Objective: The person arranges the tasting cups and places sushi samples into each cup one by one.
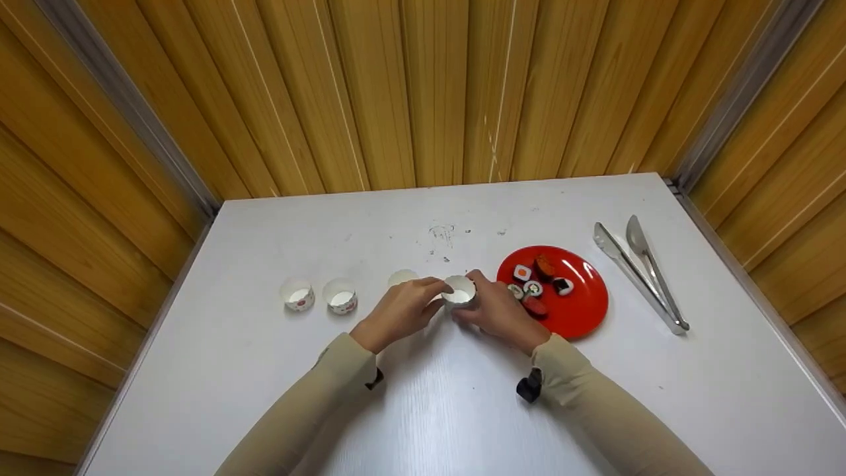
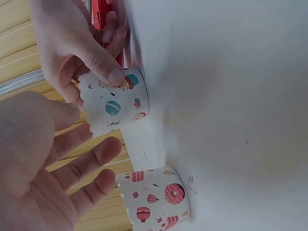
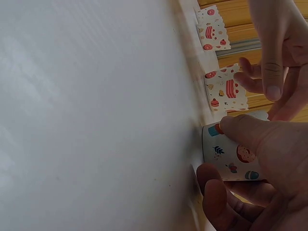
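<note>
A white paper baking cup [image 1: 461, 291], printed with blue and red sweets [image 2: 113, 107], stands at the middle of the table. My right hand [image 1: 499, 309] grips it, thumb along one side and fingers round the other. At its left is my left hand [image 1: 403, 311], fingers spread and loosely bent near the scalloped rim; in the left wrist view they hold nothing. Behind the left hand, and partly hidden by it in the head view, stands a second cup [image 1: 402, 276] with red prints [image 2: 156, 199].
Two more paper cups [image 1: 299, 296] stand side by side at the left. Right of my hands lies a red plate [image 1: 581, 314] bearing several sushi pieces [image 1: 533, 288]. Metal tongs [image 1: 641, 281] lie beyond it. Wood-patterned walls [image 1: 429, 99] border the white table [image 1: 423, 410].
</note>
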### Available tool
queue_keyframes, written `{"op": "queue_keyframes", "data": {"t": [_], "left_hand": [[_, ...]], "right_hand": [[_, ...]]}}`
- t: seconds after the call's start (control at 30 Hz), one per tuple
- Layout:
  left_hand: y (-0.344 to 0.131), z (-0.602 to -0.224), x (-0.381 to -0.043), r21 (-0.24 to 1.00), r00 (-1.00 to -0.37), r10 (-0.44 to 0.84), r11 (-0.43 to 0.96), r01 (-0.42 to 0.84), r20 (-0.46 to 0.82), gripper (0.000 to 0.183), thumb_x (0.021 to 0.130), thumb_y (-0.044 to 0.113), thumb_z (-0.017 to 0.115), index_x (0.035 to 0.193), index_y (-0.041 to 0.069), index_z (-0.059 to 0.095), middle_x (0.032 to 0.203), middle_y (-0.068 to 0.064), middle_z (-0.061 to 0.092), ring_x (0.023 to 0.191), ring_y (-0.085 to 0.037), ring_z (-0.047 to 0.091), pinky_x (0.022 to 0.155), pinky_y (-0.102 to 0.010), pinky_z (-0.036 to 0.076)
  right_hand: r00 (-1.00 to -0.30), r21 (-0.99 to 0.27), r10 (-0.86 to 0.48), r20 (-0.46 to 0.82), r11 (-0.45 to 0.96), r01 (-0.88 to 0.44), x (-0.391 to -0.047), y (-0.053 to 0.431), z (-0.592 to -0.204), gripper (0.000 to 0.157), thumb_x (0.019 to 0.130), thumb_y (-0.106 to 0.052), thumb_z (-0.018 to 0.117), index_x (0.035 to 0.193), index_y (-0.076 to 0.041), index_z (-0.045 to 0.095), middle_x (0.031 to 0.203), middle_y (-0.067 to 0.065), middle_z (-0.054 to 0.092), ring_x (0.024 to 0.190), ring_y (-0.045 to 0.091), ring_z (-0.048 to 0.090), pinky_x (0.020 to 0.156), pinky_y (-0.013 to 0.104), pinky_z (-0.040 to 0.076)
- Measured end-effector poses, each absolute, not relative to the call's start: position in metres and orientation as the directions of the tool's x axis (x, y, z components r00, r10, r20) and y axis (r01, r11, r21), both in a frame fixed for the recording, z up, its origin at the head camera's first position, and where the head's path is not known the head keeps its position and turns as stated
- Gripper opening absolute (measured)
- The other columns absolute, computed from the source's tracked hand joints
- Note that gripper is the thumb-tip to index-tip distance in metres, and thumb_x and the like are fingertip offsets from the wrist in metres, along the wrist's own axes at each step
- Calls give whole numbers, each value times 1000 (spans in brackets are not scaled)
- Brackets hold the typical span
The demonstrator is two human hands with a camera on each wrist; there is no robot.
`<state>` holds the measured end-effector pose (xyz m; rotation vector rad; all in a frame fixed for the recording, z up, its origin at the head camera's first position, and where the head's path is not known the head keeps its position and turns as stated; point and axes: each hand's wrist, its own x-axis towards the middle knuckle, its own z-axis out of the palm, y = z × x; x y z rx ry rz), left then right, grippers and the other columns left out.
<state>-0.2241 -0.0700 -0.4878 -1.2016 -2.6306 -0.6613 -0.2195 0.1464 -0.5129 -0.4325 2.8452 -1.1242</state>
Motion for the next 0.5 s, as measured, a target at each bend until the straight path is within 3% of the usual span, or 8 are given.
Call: {"op": "queue_keyframes", "data": {"t": [0.5], "left_hand": [[-67, -492, -227, 262, -651, 677, 597, 758, 343, 6, 94, 6, 73, 99, 9, 75, 108, -3, 74, 93, -20, 72, 76, -35, 58]], "right_hand": [[-961, -687, -273, 55, 688, -234, -220, 146, -514, 57, 84, -24, 88, 128, -8, 56, 114, 10, 72, 92, 23, 64, 83, 42, 53]]}}
